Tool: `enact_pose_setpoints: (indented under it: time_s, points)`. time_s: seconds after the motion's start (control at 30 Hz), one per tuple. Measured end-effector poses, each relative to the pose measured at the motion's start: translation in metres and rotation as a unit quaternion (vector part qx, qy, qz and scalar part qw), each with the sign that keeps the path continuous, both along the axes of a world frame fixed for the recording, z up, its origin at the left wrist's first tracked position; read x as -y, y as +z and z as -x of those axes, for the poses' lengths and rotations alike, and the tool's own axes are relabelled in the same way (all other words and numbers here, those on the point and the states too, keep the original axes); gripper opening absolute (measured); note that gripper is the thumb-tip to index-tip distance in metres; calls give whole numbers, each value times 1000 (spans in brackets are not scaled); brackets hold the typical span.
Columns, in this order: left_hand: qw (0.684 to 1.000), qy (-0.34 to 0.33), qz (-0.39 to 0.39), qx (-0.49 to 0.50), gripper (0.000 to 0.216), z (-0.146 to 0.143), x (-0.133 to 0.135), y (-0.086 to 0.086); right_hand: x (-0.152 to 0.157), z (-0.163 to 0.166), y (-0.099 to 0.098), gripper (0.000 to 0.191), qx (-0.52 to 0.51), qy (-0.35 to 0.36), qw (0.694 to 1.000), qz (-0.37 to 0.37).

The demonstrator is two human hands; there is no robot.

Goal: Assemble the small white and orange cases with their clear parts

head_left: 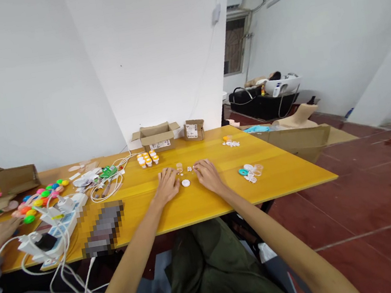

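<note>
My left hand [168, 184] rests palm down on the yellow table, fingers bent a little and apart, with nothing visible in them. Just past its fingertips stands a small clear plastic cup [179, 166]. My right hand [207, 173] also lies on the table, fingers loosely spread toward a small white plastic part [189, 169], and I see nothing gripped. Between the hands, nearer to me, sits a round white disc [185, 183]. Tiny pale bits lie beside the cup.
Orange-and-white pieces [148, 159] stand before an open carton [159, 136]; a smaller box [194, 130] is beside it. White, teal and clear parts [251, 172] lie at right. Leftward are a blurred phone [103, 229], a power strip [63, 227], cables, coloured balls and another person's hand [0, 236].
</note>
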State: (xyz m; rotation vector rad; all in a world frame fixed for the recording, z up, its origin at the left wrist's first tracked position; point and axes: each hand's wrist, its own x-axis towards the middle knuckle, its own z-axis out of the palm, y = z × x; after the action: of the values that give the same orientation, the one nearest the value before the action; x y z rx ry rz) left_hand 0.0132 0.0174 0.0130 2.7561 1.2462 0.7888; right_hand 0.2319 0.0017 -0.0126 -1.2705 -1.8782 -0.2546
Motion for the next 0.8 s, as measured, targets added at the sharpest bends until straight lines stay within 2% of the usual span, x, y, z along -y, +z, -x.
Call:
enact_pose_setpoints:
  time_s: [0.23,0.5,0.8]
  points:
    - [999,11,-17,-42,41,-10,-7,1,0,1,4,24,-12,-1,999,47]
    - [999,14,-15,-44,27,-21,-12,0,1,1,2,23,-53,56,996,41]
    - [999,31,14,-30,22,-14,-5,2,5,3,5,16,-33,122,990,63]
